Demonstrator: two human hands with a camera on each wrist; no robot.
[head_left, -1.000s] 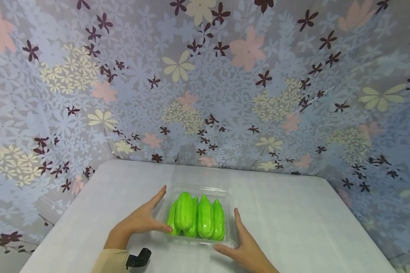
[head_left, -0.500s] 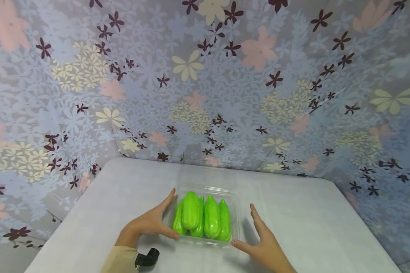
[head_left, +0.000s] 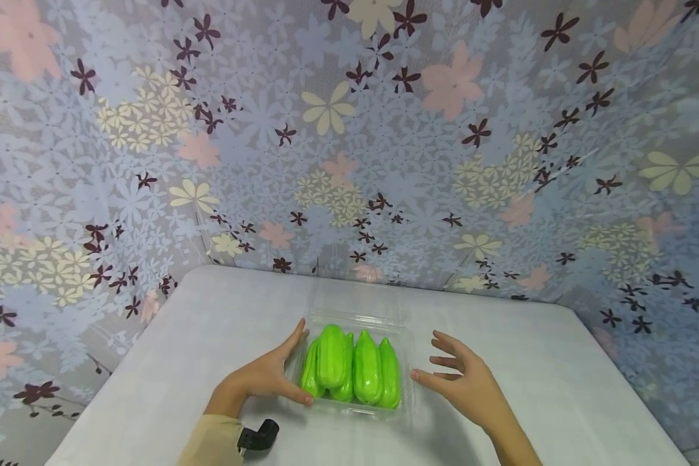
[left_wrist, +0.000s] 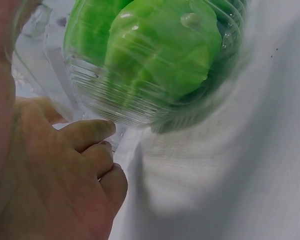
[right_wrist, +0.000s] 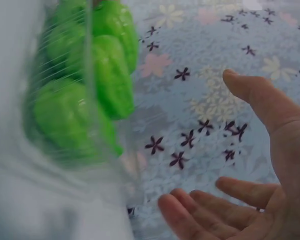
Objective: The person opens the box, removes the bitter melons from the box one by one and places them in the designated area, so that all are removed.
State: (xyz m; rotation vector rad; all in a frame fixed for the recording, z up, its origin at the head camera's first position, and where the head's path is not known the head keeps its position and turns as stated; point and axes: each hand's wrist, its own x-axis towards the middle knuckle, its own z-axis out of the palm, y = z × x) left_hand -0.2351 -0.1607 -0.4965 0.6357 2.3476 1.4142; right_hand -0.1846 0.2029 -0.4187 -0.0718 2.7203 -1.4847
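A clear plastic clamshell box (head_left: 406, 382) on the white table holds several glossy, bright green, ridged vegetable-shaped pieces (head_left: 367, 369) side by side. Its clear lid (head_left: 355, 299) is folded back toward the wall. My left hand (head_left: 259, 375) grips the box's left side, thumb at the front left corner and fingers along the side. In the left wrist view, that hand's fingers (left_wrist: 87, 132) bend in at the ribbed wall. To the right of the box, my right hand (head_left: 468, 385) is apart from it, palm facing it, fingers spread and loosely bent, with nothing in it.
The white-covered table (head_left: 559, 388) extends to both sides of the box. A flower-patterned cloth wall (head_left: 384, 162) rises behind its far edge and at the sides. A black bent fitting (head_left: 262, 435) sticks out from the left sleeve (head_left: 212, 443).
My right hand has let go of the box's right side and moved away to the right, fingers spreading. The left hand stays at its side. The whole view has shifted slightly.
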